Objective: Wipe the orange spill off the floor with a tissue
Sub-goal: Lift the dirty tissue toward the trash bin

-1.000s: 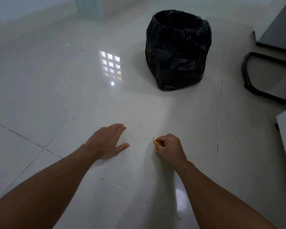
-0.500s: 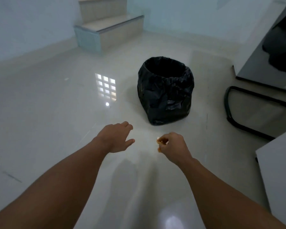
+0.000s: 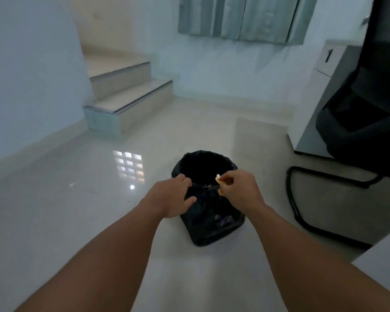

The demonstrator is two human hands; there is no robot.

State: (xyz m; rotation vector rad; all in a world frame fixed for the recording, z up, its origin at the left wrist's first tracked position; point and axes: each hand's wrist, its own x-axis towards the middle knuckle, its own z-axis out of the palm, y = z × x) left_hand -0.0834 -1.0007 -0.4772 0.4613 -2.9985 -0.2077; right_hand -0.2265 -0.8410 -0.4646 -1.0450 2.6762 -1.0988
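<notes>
Both forearms reached forward over the glossy tiled floor (image 3: 54,210). The left hand (image 3: 170,197) gripped the near rim of the black-lined bin (image 3: 212,224). The right hand (image 3: 238,190) pinched the orange-stained tissue (image 3: 218,180) above the bin's opening. Beyond stood steps (image 3: 126,97) and a curtained window (image 3: 241,16).
</notes>
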